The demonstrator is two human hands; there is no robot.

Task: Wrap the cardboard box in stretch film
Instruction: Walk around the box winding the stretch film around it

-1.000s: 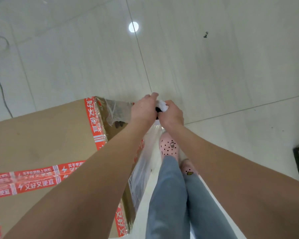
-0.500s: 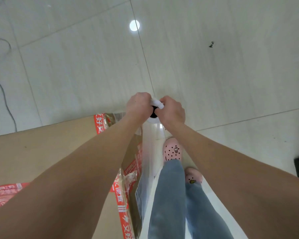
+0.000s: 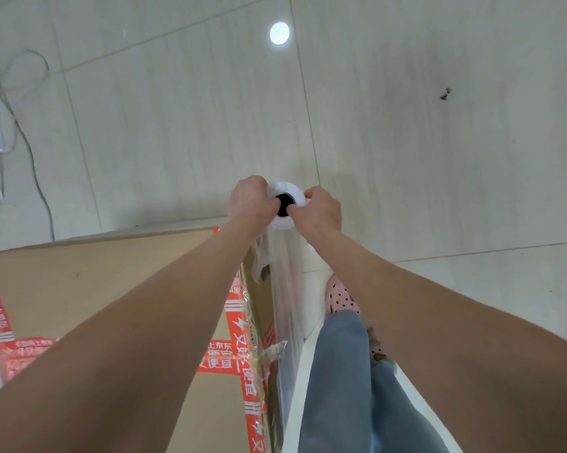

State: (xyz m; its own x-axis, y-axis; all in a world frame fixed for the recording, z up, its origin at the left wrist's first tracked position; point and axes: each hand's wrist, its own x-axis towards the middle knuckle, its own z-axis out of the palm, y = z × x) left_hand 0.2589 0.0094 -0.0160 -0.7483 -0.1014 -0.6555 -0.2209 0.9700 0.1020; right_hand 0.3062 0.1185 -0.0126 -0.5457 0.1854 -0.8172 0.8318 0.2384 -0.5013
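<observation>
Nearest the camera, two bare forearms are stretched forward and down. A leg in blue jeans (image 3: 337,371) is seen just right of the cardboard box (image 3: 112,289), which stands on the floor at lower left, its brown top crossed by red tape (image 3: 242,338). A pink dotted shoe (image 3: 339,297) is planted close beside the box's right face.

Along that face a clear sheet of stretch film (image 3: 283,289) is drawn, from the lower edge of the view up to the roll (image 3: 283,189), which is held upright just past the box's far right corner. The roll's white top end is gripped from both sides. The left hand (image 3: 249,201) is curled round its left rim and the right hand (image 3: 321,210) round its right rim, with the dark core hole left showing between them. The fingers are mostly hidden under the knuckles.

The step in hand is judged to be carrying the film round this corner. It would be done well if the roll were held vertical and close to the cardboard, the sheet pulled taut before the corner is turned, and the height held level so that wrinkles are avoided.

Beyond, a pale tiled floor (image 3: 439,158) is seen, with loose cables (image 3: 24,132) at far left that should be stepped clear of.
</observation>
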